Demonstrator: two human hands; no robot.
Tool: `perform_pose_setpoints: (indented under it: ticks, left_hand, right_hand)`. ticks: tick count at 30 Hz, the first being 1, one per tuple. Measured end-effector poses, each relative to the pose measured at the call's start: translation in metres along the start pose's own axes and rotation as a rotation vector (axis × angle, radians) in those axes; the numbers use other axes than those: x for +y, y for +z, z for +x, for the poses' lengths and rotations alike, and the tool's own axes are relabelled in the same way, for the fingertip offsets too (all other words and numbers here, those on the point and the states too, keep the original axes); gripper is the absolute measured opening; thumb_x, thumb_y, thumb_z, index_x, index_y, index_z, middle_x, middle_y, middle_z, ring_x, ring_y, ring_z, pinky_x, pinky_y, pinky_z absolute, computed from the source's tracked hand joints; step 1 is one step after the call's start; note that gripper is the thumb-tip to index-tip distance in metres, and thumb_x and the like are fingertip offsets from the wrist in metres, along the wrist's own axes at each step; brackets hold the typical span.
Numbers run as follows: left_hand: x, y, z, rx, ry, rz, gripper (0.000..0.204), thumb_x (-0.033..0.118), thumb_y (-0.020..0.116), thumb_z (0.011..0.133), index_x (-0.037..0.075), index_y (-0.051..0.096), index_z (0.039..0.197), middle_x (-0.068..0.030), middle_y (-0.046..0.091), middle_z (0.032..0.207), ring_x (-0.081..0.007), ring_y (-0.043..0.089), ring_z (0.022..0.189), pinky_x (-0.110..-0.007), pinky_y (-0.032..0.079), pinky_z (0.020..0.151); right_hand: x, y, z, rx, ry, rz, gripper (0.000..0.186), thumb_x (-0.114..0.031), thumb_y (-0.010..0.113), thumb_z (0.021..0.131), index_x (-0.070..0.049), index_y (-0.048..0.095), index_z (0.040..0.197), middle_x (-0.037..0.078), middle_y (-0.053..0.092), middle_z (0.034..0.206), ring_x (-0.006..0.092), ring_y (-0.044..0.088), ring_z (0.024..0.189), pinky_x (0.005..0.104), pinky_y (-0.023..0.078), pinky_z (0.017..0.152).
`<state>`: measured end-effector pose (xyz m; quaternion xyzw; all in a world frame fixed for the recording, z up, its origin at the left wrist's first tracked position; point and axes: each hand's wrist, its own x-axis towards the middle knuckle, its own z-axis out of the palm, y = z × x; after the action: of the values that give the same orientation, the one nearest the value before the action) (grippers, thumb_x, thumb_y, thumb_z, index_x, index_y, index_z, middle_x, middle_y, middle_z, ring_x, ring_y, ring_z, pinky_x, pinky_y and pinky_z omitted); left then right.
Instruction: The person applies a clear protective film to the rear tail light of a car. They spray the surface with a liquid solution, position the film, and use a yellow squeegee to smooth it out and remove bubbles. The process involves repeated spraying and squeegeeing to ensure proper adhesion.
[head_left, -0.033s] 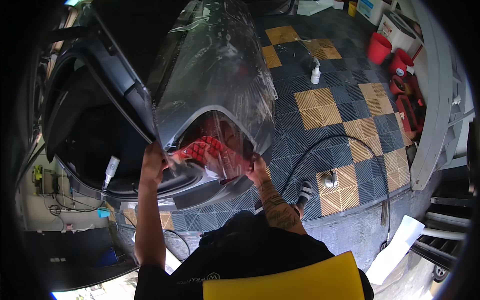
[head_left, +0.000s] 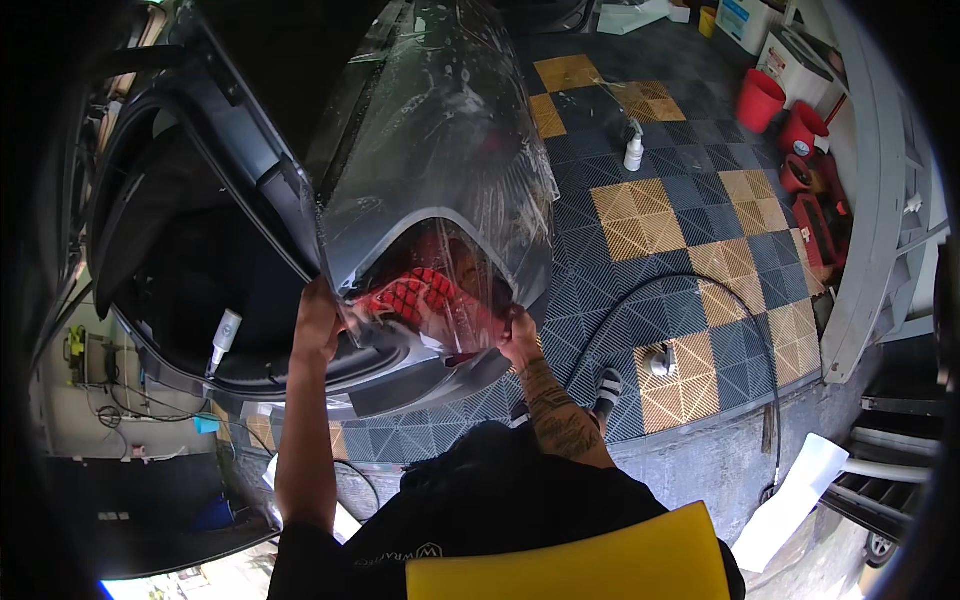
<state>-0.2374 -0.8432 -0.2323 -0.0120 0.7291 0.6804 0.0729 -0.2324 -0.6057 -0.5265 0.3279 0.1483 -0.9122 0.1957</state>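
Note:
A sheet of clear film (head_left: 440,130) lies over the grey car's rear panel (head_left: 395,400), with wet streaks and wrinkles along its right side. Its near edge is stretched across a pointed, arch-shaped opening, behind which a red part with black lattice lines (head_left: 425,290) shows through. My left hand (head_left: 320,320) is closed on the film's left corner, beside the rim of the open compartment. At the right corner of the opening, my right hand (head_left: 518,338) is closed on the film too. Both sets of fingertips are partly hidden.
A white bottle (head_left: 225,335) stands at the compartment's edge. On the tiled floor are a spray bottle (head_left: 634,150), a black hose (head_left: 610,325) and a small metal object (head_left: 660,361). Red buckets (head_left: 762,100) line the right wall. A white sheet (head_left: 795,500) lies at lower right.
My left hand has shifted slightly to the right and up, and the film's left edge has moved with it. My right hand stays nearly in place, still gripping the film.

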Motion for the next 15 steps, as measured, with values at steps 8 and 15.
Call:
perform_pose_setpoints:
  ticks: [8, 15]
  left_hand:
    - [0.033, 0.027, -0.018, 0.268, 0.029, -0.293, 0.035, 0.041, 0.058, 0.093, 0.015, 0.045, 0.073, 0.0088, 0.027, 0.054, -0.0026, 0.025, 0.044, -0.02, 0.026, 0.041]
    - [0.097, 0.032, -0.047, 0.216, -0.001, 0.141, 0.03, 0.033, 0.064, 0.091, 0.013, 0.048, 0.075, 0.0078, 0.033, 0.052, -0.0015, 0.032, 0.043, -0.018, 0.029, 0.039]
  right_hand:
    - [-0.015, -0.04, -0.021, -0.041, -0.043, -0.11, 0.045, -0.053, 0.06, 0.087, -0.018, 0.041, 0.065, -0.007, 0.024, 0.054, 0.0076, 0.022, 0.041, 0.024, 0.015, 0.038]
    - [-0.088, -0.054, -0.077, -0.08, -0.127, -0.279, 0.037, -0.039, 0.059, 0.092, -0.012, 0.047, 0.07, -0.004, 0.033, 0.056, 0.0098, 0.03, 0.045, 0.0246, 0.026, 0.041]
